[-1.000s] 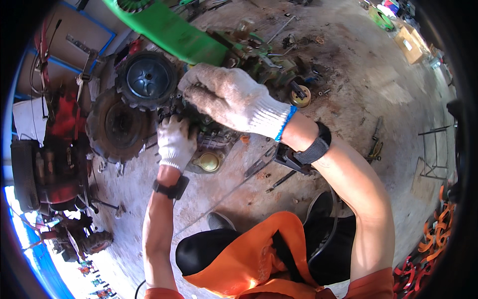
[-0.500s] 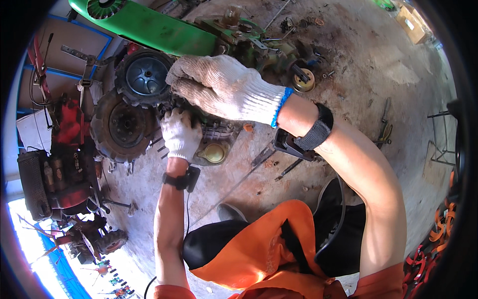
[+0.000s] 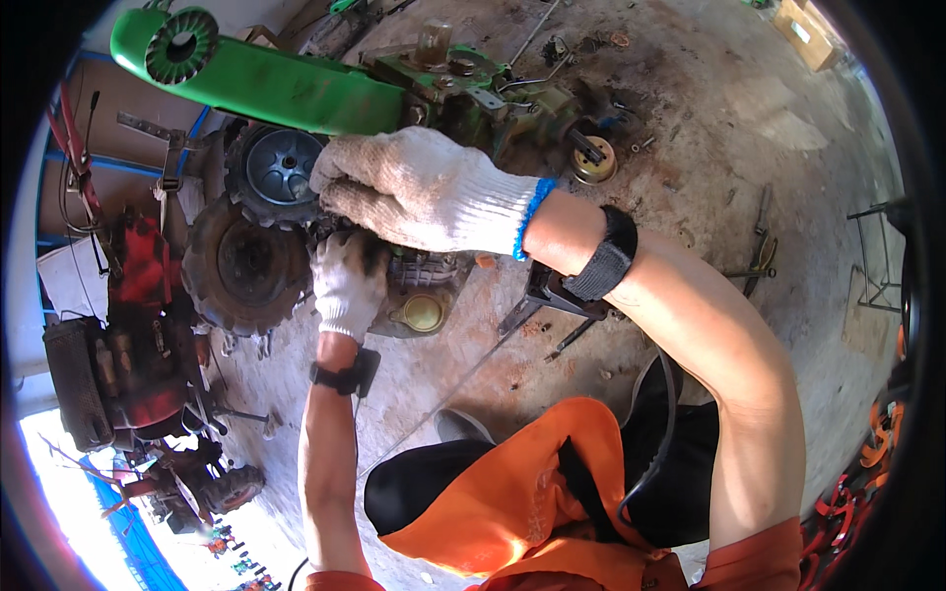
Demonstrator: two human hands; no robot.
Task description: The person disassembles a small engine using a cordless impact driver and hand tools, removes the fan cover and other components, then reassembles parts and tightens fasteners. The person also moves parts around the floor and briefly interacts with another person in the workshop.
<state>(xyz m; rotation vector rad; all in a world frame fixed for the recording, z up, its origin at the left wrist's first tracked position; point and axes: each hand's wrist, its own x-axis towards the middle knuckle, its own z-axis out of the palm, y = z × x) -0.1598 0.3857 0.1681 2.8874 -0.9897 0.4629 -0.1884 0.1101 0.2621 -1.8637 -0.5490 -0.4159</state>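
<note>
My right hand (image 3: 409, 192), in a soiled white knit glove with a blue cuff edge, is closed above the machine beside the upper tyre (image 3: 281, 167). Whatever its curled fingers hold is hidden. Lower and to the left, my left hand (image 3: 347, 281), also gloved, has its fingers bent over a dark part of the machine next to the larger tyre (image 3: 246, 261). Its fingertips and the part under them are out of sight. A finned metal casing (image 3: 424, 271) with a round yellowish cap (image 3: 422, 310) lies right of the left hand. Above both hands stretches a long green cover (image 3: 286, 89).
A gold-coloured pulley (image 3: 594, 161) sits at the machine's right end. Tools (image 3: 764, 246) lie on the concrete floor at the right. A red and black machine (image 3: 138, 325) stands at the left. A cardboard box (image 3: 808, 34) is at the far right.
The view has shifted slightly, with the green cover and both hands appearing further left. Both hands keep the same curled shape at the machine.
</note>
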